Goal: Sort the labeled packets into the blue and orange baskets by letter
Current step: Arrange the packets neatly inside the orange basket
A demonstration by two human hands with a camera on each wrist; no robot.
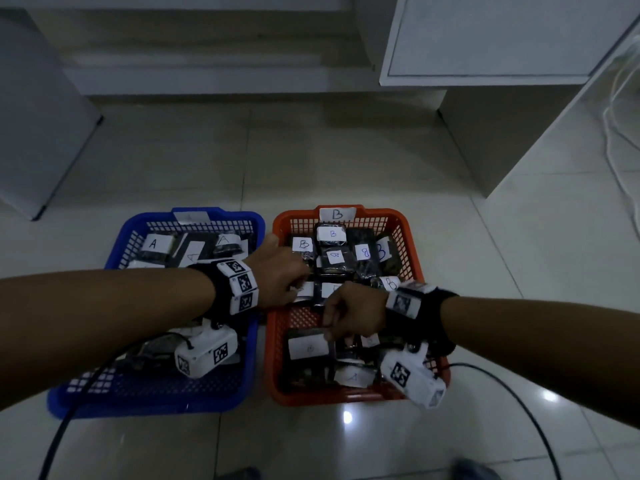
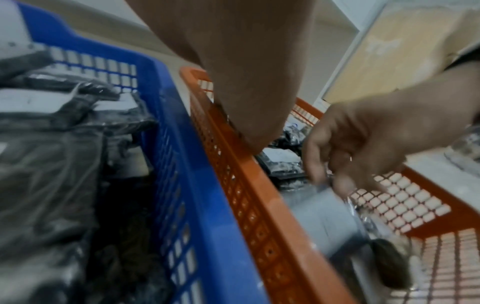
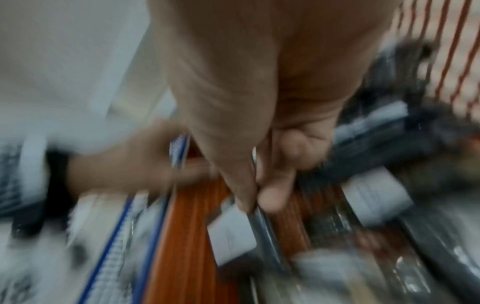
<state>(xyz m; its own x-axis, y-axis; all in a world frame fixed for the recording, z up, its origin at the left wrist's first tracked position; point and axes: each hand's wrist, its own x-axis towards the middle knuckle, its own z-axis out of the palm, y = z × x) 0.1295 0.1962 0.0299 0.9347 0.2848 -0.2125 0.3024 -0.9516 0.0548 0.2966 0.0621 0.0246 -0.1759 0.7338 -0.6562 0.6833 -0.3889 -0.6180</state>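
pinching a packet (image 1: pixel 308 346) edge in the right hand (image 1: pixel 349 315) grip, low in the orange basket (image 1: pixel 277 372); blue basket (image 1: pixel 249 358) lying leftward; left hand (image 1: pixel 277 282) grip unclear.

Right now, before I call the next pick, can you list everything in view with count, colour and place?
blue plastic mesh basket: one, blue, on the left of the floor, holds packets labelled A.
orange plastic mesh basket: one, orange, right of the blue one, tagged B.
black packets with white paper labels: many, in both baskets; exact count unclear.
white cabinet: one, far right.
black cable: on the floor tiles.
left hand: over the orange basket, fingers hidden.
right hand: fingers pinching a packet.
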